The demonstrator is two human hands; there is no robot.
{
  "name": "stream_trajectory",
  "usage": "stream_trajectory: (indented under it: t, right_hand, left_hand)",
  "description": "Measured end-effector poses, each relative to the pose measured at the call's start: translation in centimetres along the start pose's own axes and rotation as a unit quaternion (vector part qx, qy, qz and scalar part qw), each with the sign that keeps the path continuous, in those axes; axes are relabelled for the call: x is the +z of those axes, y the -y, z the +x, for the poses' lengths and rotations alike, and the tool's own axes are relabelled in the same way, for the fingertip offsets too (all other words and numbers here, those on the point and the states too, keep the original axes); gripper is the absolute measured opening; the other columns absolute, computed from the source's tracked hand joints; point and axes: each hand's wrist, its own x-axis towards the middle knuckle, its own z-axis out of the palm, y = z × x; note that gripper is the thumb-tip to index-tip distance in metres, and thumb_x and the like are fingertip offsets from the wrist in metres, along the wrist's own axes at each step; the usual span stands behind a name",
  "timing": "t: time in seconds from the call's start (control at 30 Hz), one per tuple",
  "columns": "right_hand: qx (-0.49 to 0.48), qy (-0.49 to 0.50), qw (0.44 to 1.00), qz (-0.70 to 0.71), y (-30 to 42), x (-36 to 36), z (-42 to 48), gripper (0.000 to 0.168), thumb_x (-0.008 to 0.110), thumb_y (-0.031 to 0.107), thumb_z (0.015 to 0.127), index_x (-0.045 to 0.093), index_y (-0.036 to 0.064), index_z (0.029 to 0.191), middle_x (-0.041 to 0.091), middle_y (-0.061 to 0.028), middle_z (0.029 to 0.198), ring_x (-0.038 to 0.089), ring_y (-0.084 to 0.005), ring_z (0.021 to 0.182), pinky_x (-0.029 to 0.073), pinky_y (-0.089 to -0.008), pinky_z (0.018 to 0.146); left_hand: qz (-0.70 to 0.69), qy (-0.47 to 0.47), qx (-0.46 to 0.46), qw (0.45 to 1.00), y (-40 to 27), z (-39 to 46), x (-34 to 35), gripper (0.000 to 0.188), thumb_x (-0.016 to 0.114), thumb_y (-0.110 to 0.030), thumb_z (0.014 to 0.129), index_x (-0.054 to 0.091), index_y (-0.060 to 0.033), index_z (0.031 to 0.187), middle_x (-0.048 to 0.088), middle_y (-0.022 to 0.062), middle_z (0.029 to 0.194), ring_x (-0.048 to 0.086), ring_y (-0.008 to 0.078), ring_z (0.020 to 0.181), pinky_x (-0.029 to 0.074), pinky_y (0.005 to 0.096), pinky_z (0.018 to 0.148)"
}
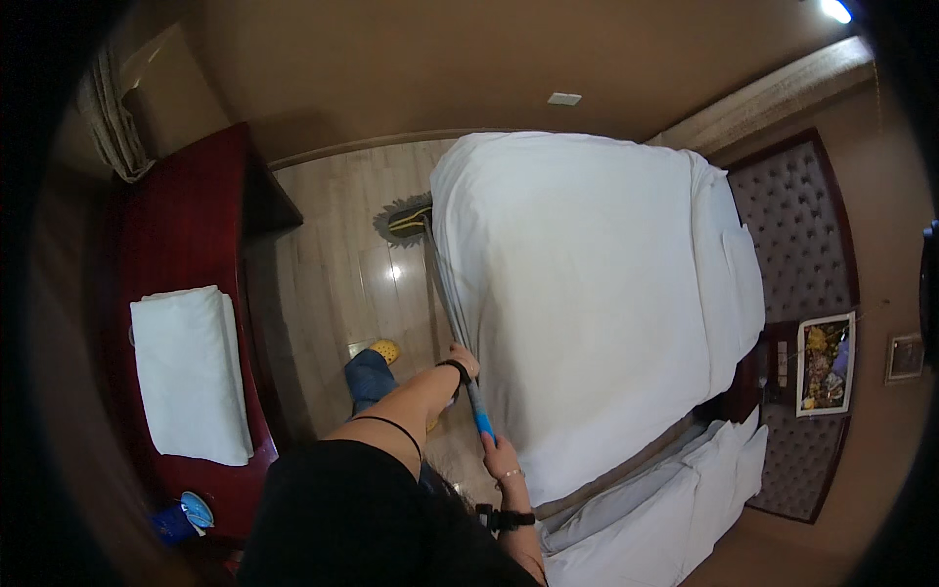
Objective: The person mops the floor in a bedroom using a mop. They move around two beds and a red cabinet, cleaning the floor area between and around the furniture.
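My left hand [463, 359] is closed around the grey handle of a dust mop, partway down the pole. Nearer my body, my right hand [501, 456] grips the same pole at its upper end, by the blue grip [483, 423]. The pole runs along the foot of a bed with a white cover [587, 271]. At its far end the mop head [406, 222], dark with a grey fringe, lies on the wood-look floor [330, 213]; its right part is hidden by the bed's corner.
A dark red desk [176, 242] with a folded white cloth [191, 374] and blue items [192, 512] stands at left. A second bed with white bedding [653, 513] is at lower right. My yellow clog [385, 351] is on the floor between desk and bed. A wall [411, 73] closes the far side.
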Motion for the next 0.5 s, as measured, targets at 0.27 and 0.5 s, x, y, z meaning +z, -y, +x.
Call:
stream_trajectory:
  t: [0.27,0.5]
  right_hand:
    - [0.159,0.11,0.98,0.054,-10.0,-6.5,-17.7,0.045,0.049,0.037,0.084,0.053,-0.002,0.105,0.054,-0.0098,0.069,0.049,-0.0165,0.059,0.041,-0.0291,0.057]
    - [0.136,-0.011,0.989,-0.054,-12.1,-16.8,-26.7,0.044,0.064,0.034,0.073,0.059,-0.004,0.096,0.062,-0.0191,0.076,0.06,-0.0234,0.07,0.046,-0.0322,0.066]
  left_hand:
    - [-0.04,0.014,0.153,0.987,-18.1,-6.9,3.9,0.021,0.056,-0.022,0.076,0.065,-0.0111,0.092,0.062,0.0101,0.095,0.056,0.0302,0.091,0.041,0.0476,0.074]
    - [-0.135,-0.101,0.378,0.91,-28.5,-9.3,4.9,0.03,0.066,-0.028,0.07,0.057,-0.0057,0.088,0.063,0.0099,0.081,0.061,0.0261,0.079,0.049,0.0379,0.069]
